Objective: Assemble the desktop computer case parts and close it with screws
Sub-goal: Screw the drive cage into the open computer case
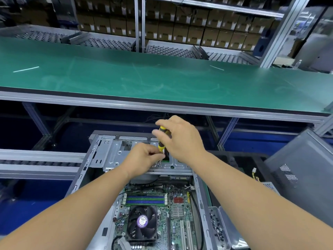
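Below the green workbench (pixel 162 82), an open desktop computer case (pixel 200 192) lies flat with its motherboard (pixel 162 213) and black cooling fan (pixel 141 223) facing up. Both hands meet over the silver drive bracket (pixel 111 156) at the far end of the case. The right hand (pixel 180 139) is curled round the yellow-and-black handle of a screwdriver (pixel 163 139), which stands nearly upright with its tip pointing down at the bracket. The left hand (pixel 144 157) sits just beside and below it, fingertips pinched together at the lower shaft of the tool, right where the tip meets the metal; whether a screw is held there cannot be told, as the fingers hide it. The bracket's front edge lies directly beneath both hands, touching or nearly touching the left fingertips. To the right of the case, a clear plastic box of small dark screws (pixel 217 226) stands close alongside, and a grey perforated side panel (pixel 299 174) leans further right.
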